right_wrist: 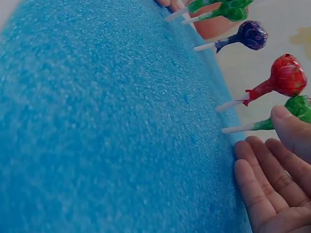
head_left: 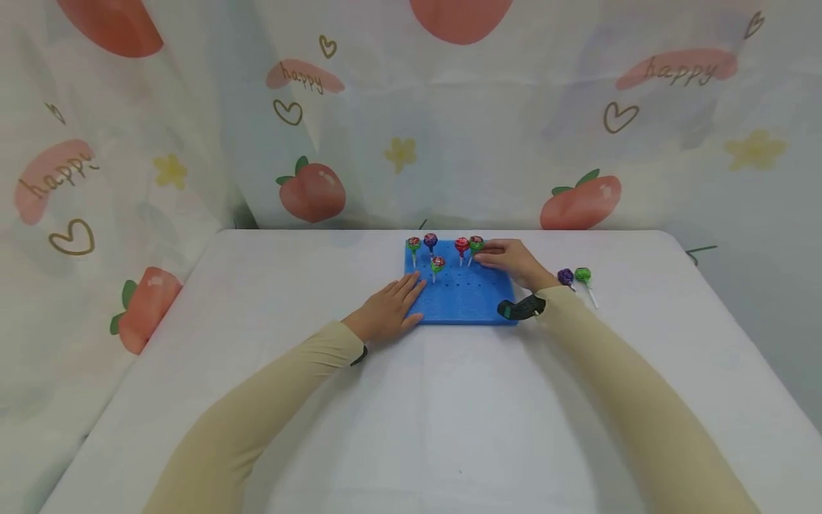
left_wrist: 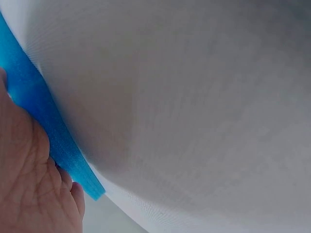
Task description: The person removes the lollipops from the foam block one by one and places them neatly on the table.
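A blue foam board point(head_left: 462, 307) lies on the table with several wrapped lollipops upright in it. My left hand point(head_left: 387, 309) rests flat on its left edge, fingers spread; the blue edge also shows beside the palm in the left wrist view. At the back right of the board, my right hand point(head_left: 510, 260) is at a green lollipop point(head_left: 476, 244). Its thumb point(right_wrist: 289, 126) overlaps the wrapper, while the other fingers extend loosely below. Beside it stands a red lollipop point(head_left: 462, 245). Farther left are a purple lollipop point(head_left: 430, 240) and two green-wrapped ones.
On the white table point(head_left: 385, 428), right of the board, lie a purple lollipop point(head_left: 566, 277) and a green lollipop point(head_left: 583, 275), near the right forearm. A printed curtain point(head_left: 449, 107) hangs behind the table's far edge. Small holes dot the board.
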The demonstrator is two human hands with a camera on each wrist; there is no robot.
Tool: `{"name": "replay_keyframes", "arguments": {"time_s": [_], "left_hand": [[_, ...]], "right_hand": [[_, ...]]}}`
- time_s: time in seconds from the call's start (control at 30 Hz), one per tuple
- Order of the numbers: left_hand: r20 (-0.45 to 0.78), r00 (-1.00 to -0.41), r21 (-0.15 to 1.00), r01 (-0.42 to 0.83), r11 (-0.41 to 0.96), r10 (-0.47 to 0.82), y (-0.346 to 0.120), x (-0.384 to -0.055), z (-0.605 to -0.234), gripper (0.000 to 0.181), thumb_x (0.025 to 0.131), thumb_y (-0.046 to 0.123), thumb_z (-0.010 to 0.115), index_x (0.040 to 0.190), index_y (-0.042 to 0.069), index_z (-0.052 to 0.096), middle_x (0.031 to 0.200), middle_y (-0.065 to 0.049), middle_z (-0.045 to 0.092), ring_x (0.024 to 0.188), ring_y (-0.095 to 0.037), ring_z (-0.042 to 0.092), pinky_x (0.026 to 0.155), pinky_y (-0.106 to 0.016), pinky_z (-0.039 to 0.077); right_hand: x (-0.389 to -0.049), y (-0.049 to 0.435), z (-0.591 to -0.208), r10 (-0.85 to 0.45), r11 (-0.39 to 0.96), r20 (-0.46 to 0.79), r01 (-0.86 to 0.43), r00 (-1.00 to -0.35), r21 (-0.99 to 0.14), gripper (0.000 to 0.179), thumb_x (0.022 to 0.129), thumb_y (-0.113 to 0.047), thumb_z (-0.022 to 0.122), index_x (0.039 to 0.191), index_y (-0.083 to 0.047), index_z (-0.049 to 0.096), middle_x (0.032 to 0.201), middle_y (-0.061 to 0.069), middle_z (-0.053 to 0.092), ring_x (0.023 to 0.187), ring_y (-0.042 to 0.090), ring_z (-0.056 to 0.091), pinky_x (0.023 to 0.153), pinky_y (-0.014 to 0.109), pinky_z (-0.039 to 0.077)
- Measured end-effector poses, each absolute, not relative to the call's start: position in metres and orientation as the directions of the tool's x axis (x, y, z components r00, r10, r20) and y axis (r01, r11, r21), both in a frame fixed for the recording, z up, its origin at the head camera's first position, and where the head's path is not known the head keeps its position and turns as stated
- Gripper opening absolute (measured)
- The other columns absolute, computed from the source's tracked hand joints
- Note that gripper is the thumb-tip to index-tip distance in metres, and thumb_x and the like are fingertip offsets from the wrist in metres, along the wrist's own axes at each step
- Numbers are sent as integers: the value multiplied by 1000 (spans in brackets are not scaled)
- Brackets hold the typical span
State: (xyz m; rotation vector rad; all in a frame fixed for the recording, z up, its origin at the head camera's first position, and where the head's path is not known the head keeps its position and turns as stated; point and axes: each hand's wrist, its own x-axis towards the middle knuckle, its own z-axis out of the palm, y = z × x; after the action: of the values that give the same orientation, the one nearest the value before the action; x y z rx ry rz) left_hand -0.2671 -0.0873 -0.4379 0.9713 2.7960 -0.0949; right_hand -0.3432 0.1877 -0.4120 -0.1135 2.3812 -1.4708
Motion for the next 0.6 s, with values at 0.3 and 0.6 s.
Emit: {"name": "replay_keyframes", "arguments": {"time_s": [0.3,0.6], "left_hand": [[-167,-772,5,622,783,614,-87,-267,-440,68,100,48,27,152,8,7,160,-11,1,148,-23,3,120,-37,13],[-157,-766,-1,632,775,624,-88,-268,-440,68,101,47,28,152,7,7,160,-12,2,148,-24,4,120,-38,14]], "right_hand": [[-352,183,-420,-261,502,-222,65,-939,-863,42,92,-14,60,130,2,52,133,25,52,128,35,44,113,46,30],[-355,181,-423,-269,524,-203,33,-942,-851,39,92,-14,60,127,4,55,130,26,54,127,36,44,113,48,29]]}}
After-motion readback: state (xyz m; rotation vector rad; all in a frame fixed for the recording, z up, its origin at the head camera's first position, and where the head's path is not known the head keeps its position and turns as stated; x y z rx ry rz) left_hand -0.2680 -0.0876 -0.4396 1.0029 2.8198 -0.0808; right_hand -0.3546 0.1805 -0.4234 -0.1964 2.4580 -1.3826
